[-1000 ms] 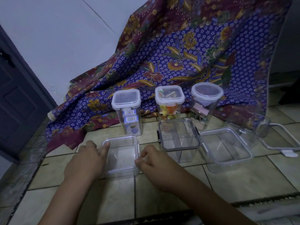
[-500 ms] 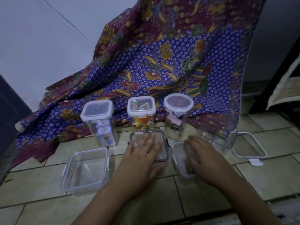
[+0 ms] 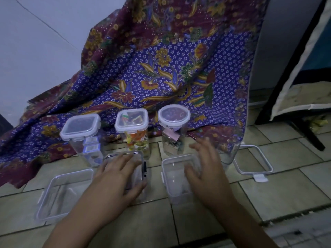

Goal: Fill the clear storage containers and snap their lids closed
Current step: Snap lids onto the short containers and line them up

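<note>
Head view. Three tall lidded containers stand in a row on the tiled floor [image 3: 279, 190] against the patterned cloth [image 3: 161, 72]: a square one [image 3: 80, 125] at the left, a middle one [image 3: 132, 120] holding colourful items, and a round one [image 3: 174, 115]. Nearer the viewer lie three shallow clear containers, all unlidded. The left container [image 3: 59, 192] sits untouched. The left hand [image 3: 117, 178] rests flat, fingers spread, over the middle container [image 3: 141, 158]. The right hand [image 3: 202, 169] lies open on the right container [image 3: 176, 169], fingers curved over its far rim; neither grip is closed. A loose lid [image 3: 253, 161] lies toward the floor's right edge, beside a further clear container that is hard to make out. To proceed well, steady each container by its rim, fill it, then seat the lid squarely before pressing the latches.
</note>
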